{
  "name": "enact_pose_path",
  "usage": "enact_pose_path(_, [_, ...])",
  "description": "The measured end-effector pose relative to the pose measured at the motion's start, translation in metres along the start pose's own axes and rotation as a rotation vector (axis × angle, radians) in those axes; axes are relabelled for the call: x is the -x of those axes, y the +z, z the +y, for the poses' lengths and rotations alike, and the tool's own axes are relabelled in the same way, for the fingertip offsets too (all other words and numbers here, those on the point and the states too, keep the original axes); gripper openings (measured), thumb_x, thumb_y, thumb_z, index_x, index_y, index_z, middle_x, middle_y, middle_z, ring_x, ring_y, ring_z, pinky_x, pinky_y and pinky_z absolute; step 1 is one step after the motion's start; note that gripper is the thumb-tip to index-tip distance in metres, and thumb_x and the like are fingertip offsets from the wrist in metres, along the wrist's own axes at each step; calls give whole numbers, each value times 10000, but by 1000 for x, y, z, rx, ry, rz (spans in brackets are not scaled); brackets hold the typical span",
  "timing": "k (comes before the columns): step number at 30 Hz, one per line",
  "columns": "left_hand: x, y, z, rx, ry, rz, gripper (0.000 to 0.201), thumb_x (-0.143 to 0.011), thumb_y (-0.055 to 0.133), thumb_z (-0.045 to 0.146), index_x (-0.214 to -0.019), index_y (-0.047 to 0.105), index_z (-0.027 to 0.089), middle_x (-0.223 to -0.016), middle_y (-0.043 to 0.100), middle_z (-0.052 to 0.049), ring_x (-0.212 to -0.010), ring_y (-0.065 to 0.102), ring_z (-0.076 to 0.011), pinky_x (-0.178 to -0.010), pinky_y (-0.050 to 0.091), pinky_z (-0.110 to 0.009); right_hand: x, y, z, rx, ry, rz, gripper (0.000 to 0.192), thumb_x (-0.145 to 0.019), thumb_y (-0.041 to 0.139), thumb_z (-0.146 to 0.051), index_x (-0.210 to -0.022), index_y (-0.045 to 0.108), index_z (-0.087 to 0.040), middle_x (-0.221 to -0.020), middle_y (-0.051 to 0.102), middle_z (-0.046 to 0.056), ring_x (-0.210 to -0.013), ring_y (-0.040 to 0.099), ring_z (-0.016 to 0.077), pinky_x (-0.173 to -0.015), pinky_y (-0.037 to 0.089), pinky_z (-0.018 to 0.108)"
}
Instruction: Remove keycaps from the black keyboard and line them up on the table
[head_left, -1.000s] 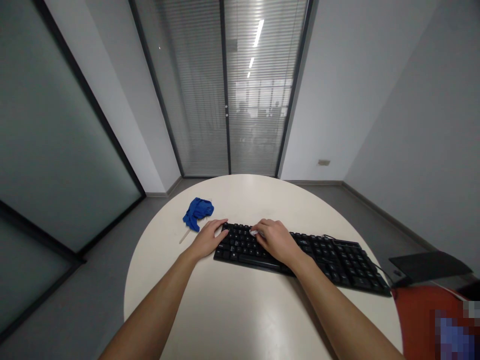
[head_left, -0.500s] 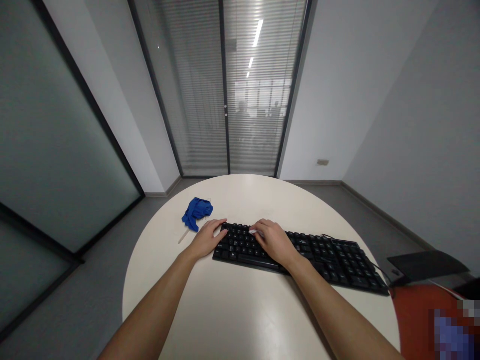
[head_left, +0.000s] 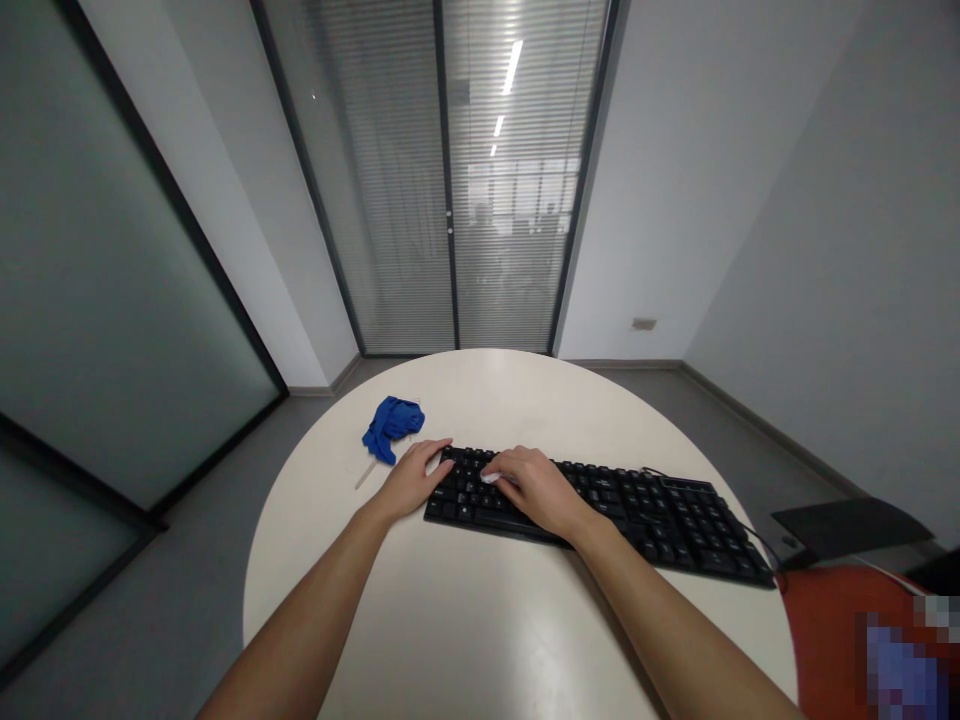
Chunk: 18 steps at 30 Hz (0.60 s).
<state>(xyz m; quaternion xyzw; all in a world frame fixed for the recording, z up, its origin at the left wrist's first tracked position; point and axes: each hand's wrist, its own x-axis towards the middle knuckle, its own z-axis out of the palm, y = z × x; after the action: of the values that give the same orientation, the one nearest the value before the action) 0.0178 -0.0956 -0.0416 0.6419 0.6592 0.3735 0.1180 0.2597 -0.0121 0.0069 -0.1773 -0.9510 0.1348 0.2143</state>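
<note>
A black keyboard (head_left: 517, 520) lies at a slant across the round table. My left hand (head_left: 412, 478) grips its left end, thumb on the keys and fingers along the far corner. Over the left half of the keys, my right hand (head_left: 536, 488) is closed on a small white piece (head_left: 490, 478), which looks soft like a wad of tissue; most of it is hidden by the fingers. Its tip touches the keys. Beyond my left hand lies a crumpled blue cloth (head_left: 393, 428), with a thin pale stick (head_left: 365, 474) poking out from under it.
The round cream table (head_left: 435, 620) carries all of this. A cable (head_left: 761, 545) runs from the keyboard over the right edge. To the right are a red seat (head_left: 821, 620) and a dark flat panel (head_left: 851, 527). Glass doors with blinds (head_left: 517, 250) stand behind.
My right hand has slid a little left along the keys with the white piece. My left hand stays at the keyboard's left end, and the cloth has not moved.
</note>
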Motion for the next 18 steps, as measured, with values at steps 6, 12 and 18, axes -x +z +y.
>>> enact_pose_path(6, [0,-1,2,6,1,4,421,-925,528,406,-1306,572,230,-1294,611,-79,-1226,531,-246,-1091,387,-435,0,-4,-1,88,48,14,191,-926,539,-146,-1037,680,-211,-1013,690,64,-983,614,208,-834,424,329])
enact_pose_path(12, [0,0,-1,0,4,5,429,-929,523,420,-1307,571,223,-1291,611,-81,-1227,530,-242,-1093,386,-428,1,-7,-1,53,-6,-40,173,-952,521,-179,-1020,675,-219,-991,693,44,-948,624,192,-817,428,310])
enact_pose_path(18, [0,2,-4,-1,1,10,424,-923,532,411,-1303,575,228,-1291,613,-80,-1226,534,-243,-1092,388,-438,2,-8,2,103,8,-38,195,-971,500,-214,-1045,681,-214,-973,686,56,-935,619,196,-805,429,311])
